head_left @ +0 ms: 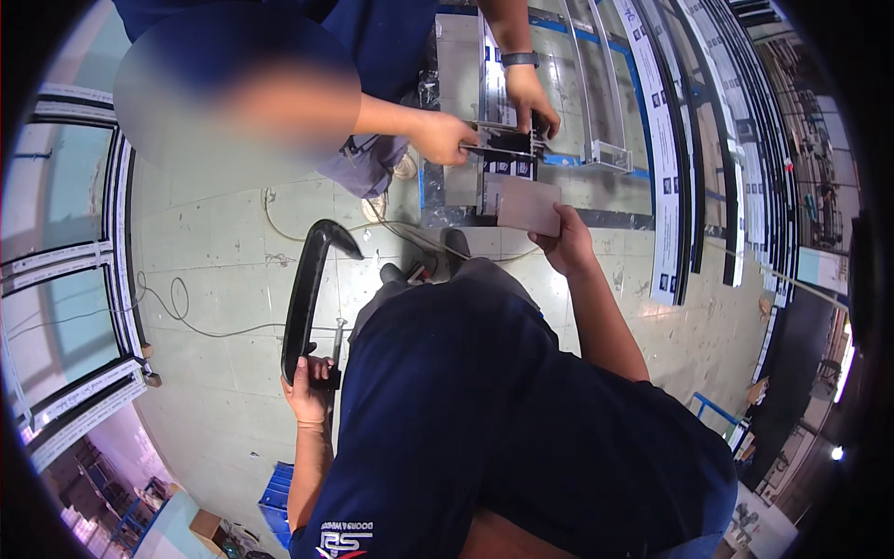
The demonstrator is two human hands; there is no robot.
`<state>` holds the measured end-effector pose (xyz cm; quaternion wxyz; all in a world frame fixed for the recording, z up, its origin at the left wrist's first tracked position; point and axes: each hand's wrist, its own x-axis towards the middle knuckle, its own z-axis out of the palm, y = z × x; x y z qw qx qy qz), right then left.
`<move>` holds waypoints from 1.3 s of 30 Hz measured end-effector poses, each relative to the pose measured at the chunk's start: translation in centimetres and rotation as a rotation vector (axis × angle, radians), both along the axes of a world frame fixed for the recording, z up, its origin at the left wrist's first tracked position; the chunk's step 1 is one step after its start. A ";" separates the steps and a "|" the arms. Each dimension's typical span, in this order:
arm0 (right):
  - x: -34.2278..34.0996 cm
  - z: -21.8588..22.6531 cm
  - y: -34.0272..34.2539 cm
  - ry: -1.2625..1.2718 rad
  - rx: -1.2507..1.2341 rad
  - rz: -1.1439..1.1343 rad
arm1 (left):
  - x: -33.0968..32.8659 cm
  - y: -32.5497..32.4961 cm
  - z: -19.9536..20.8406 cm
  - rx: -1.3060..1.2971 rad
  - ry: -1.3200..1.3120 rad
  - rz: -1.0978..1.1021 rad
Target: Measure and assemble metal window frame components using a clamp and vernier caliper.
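My left hand (pixel 307 396) is closed around the lower end of a large black C-clamp (pixel 303 293). The clamp stands out over the floor on my left, its hooked jaw pointing right. Its screw (pixel 338 337) shows beside my fingers. In my right hand (pixel 571 245) I pinch a flat, pale, rectangular piece (pixel 529 207) by its right edge; I cannot tell its material. That piece is just in front of a metal profile (pixel 508 166). A co-worker's two hands (pixel 443 140) grip the profile from the far side.
A dark-edged worktable (pixel 596 220) holds metal frame parts ahead. Long profiles with white film (pixel 666 177) stand at the right. Glazed frames (pixel 70 252) are on the left. A cable (pixel 209 333) crosses the tiled floor, and a blue crate (pixel 277 494) sits by my left forearm.
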<state>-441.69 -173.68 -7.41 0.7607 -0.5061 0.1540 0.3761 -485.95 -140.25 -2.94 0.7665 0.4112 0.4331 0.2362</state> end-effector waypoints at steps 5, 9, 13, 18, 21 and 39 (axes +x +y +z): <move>-2.6 -0.9 3.9 -0.128 -0.165 -0.154 | 0.2 3.1 2.7 -0.051 -0.153 -0.154; -2.7 -2.0 5.0 -0.384 -0.452 -0.138 | 0.7 4.4 3.6 -0.067 -0.240 -0.269; -2.1 -4.2 4.6 -0.634 -0.796 -0.196 | 1.7 5.3 4.2 -0.078 -0.332 -0.392; -4.4 -1.0 4.9 -1.212 -1.498 -0.107 | 4.2 5.7 4.7 -0.050 -0.454 -0.561; -8.6 3.1 6.8 -0.813 -0.925 0.161 | 6.8 5.3 4.8 -0.055 -0.559 -0.621; -16.9 21.6 10.4 -1.680 -0.958 0.594 | 24.0 2.7 13.0 1.473 -0.731 -1.182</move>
